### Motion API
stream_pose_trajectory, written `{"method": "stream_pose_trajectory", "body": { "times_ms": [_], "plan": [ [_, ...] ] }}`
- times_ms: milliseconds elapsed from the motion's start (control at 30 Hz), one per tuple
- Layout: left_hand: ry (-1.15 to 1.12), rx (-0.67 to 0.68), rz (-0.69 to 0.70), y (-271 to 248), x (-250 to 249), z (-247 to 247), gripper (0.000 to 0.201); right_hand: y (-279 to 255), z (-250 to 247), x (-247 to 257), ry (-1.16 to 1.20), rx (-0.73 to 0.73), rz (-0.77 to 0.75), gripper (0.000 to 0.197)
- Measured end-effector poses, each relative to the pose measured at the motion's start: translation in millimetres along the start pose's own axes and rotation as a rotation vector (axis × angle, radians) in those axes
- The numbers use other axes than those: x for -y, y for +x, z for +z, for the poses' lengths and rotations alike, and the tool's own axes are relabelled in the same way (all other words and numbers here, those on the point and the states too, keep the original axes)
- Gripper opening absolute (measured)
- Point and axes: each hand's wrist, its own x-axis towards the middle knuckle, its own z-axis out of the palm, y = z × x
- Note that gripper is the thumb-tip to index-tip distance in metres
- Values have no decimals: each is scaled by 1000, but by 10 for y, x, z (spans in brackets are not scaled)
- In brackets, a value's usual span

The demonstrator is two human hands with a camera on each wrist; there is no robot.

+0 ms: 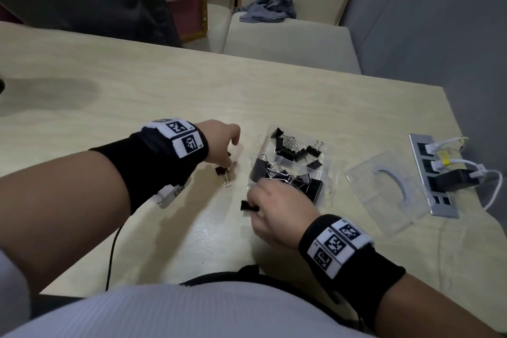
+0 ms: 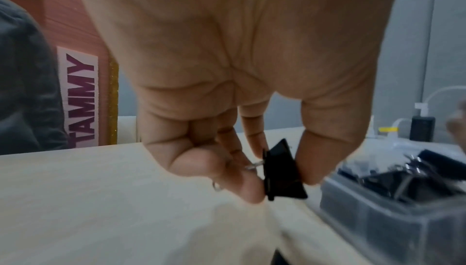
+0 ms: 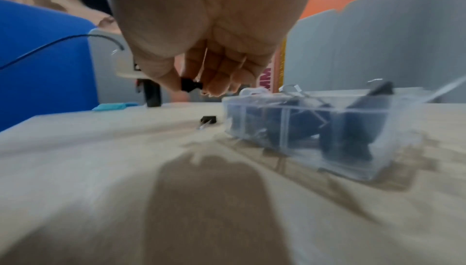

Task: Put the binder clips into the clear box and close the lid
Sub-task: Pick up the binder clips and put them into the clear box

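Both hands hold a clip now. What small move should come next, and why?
Probably carry the right hand with its binder clip over the clear box and drop it in: that hand is already beside the open box, and the lid lies off to the side.

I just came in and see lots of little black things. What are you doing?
A person is tidying binder clips into a clear box. The left hand pinches one clip, the right hand pinches another. One clip still lies on the table. The lid lies off, beside the box.
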Motion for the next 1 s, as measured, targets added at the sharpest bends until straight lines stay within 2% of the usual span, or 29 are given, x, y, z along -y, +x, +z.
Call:
{"method": "stream_pose_trajectory", "body": {
  "times_ms": [200, 333, 400, 467, 533, 633, 733, 833, 1000],
  "plan": [
    [-306, -219, 116, 115, -336, -205, 37, 36, -302, -522, 137, -297, 421, 13],
    [-432, -264, 204, 182, -490, -218, 42, 68, -391, -758, 107, -267, 622, 26],
    [-372, -274, 207, 184, -444, -202, 41, 62, -363, -726, 82, -242, 602, 30],
    [-253, -267, 166, 160, -326, -163, 33, 52, -294, -599, 58, -236, 515, 28],
    [-93, -174, 109, 126, -181, -73, 29, 29, -210, -429, 38, -214, 418, 24],
    [129, 47, 53, 43, -20, 143, 42, -17, -69, -183, 31, -125, 256, 21],
    [154, 90, 105, -18, 57, 340, 47, -28, 22, -100, 27, -84, 175, 18],
    [143, 46, 140, -20, 75, 428, 35, -39, 5, -209, 9, -148, 244, 18],
    [178, 6, 83, -2, 38, 415, 25, -118, -122, -559, -2, -302, 527, 27]
  ]
}}
